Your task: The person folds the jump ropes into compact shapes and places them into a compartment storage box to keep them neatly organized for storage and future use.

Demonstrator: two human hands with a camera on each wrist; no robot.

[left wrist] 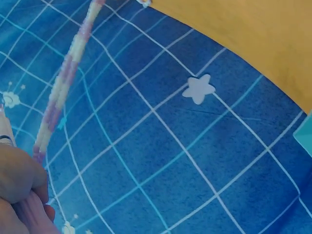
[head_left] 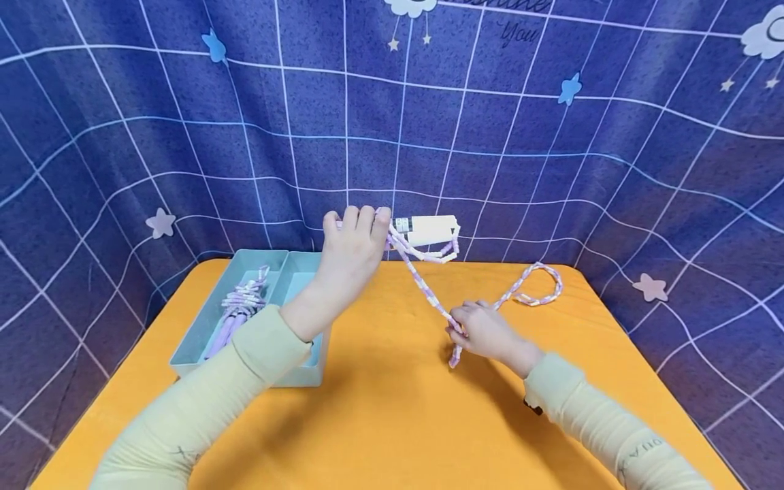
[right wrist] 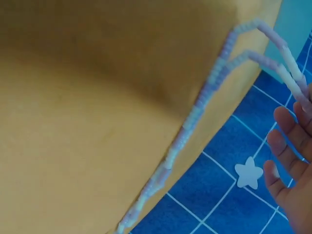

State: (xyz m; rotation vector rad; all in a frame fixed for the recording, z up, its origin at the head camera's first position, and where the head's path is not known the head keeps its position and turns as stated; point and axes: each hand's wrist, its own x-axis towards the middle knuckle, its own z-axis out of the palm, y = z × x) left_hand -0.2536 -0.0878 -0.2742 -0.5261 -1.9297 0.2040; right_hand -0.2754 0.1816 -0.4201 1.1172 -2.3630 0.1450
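Note:
A purple-and-white beaded skipping rope (head_left: 422, 286) runs slanting between my two hands above the orange table (head_left: 380, 408). My left hand (head_left: 355, 238) is raised at the table's far edge and grips the rope's white handles (head_left: 431, 228), which stick out to its right. My right hand (head_left: 484, 330) is lower, near the tabletop, and its fingers are curled round the rope, with a short end hanging below it. Beyond it a loop of the rope (head_left: 539, 282) lies on the table. The left wrist view shows the rope (left wrist: 63, 83) rising from my left hand (left wrist: 19, 195). In the right wrist view, rope strands (right wrist: 195, 117) lead to my fingers (right wrist: 287, 161).
A pale teal tray (head_left: 294, 272) with two compartments stands at the table's left; a second bundled purple rope (head_left: 239, 306) lies in its left compartment. A blue grid-patterned cloth (head_left: 551, 170) with stars hangs behind and around the table.

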